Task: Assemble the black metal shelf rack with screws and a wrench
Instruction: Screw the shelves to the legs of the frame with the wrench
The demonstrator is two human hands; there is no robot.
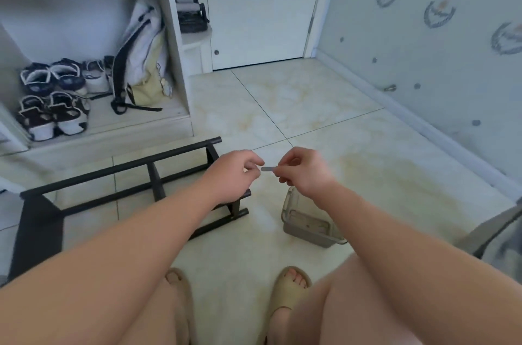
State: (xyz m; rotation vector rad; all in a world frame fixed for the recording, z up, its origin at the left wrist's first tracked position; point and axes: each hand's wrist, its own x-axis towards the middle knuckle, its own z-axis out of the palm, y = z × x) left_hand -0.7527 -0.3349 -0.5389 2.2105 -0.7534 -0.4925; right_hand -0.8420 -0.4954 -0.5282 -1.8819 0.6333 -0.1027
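Hardware stage: right hand (303, 172) pinches small grey metal piece (267, 168), left hand (234, 175) curled at its tip, grip unclear; black rack (156, 180) lies on floor (310, 90) at left; next, likely carrying piece to a joint.

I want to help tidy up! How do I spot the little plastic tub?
Find the black rack lying on the tiled floor. Just right of it, below the right hand, sits a small see-through grey tub. Unlike the dark rack bars beside it, it is pale, clear and box-shaped.
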